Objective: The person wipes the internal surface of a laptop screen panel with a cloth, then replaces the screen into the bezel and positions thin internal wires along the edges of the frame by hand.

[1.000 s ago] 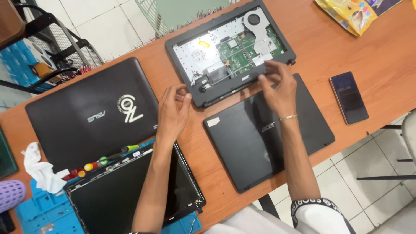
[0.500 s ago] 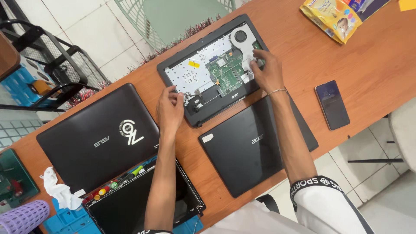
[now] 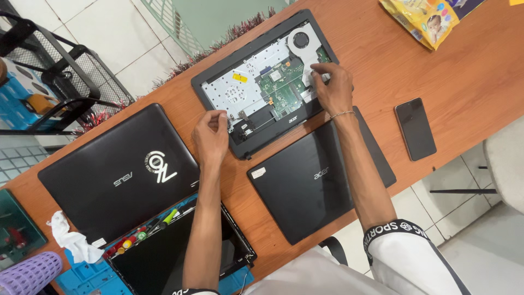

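An opened laptop base [image 3: 218, 76] lies tilted on the brown table [image 3: 382, 60], showing a green circuit board [image 3: 278, 87], a round fan [image 3: 302, 40] and a silver metal plate. My left hand [image 3: 212, 134] rests at the base's near left edge, fingers curled against the frame. My right hand [image 3: 334, 87] reaches into the right side of the base, fingertips pinching something small beside the circuit board; what it is stays hidden. A closed black laptop lid [image 3: 316, 175] lies just below the base, under my right forearm.
A second closed black laptop [image 3: 117, 172] sits at the left. Below it are a bare screen panel [image 3: 169, 257], several coloured screwdrivers [image 3: 142, 235], a white rag [image 3: 71, 240] and a blue mat. A dark phone [image 3: 415, 128] and a yellow packet [image 3: 423, 19] lie on the right.
The view has shifted, so everything sits lower and nearer. My right hand stays in the right side of the opened base. My left hand stays at its left edge.
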